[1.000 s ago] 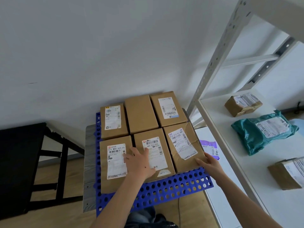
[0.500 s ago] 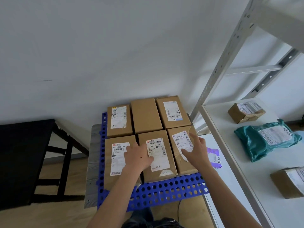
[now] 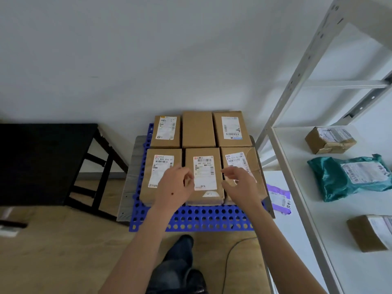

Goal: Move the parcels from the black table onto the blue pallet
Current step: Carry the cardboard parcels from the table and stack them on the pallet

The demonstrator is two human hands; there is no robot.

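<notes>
Brown cardboard parcels (image 3: 197, 129), six in all, sit on the blue pallet (image 3: 207, 219) in two rows of three, packed edge to edge. Five carry white shipping labels on top; the far middle one is plain. The near right parcel (image 3: 237, 154) has a creased, taped lid. The pallet's perforated near strip lies bare in front of them, and the black bench (image 3: 42, 162) stands apart to the left.

Half a second ago the left hand (image 3: 176, 187) lay flat on the near middle parcel (image 3: 204, 151) and the right hand (image 3: 239, 185) rested on the near right parcel's label. Now both hands have lifted off and drawn back toward the near edge.

The left hand hovers over the seam between the near left and near middle parcels, the right hand over the near right one. Fingers are loosely curled, thumbs turned toward each other, and neither hand holds anything.

On the right, a white shelf (image 3: 318, 209) holds a teal mailer bag (image 3: 331, 179).
</notes>
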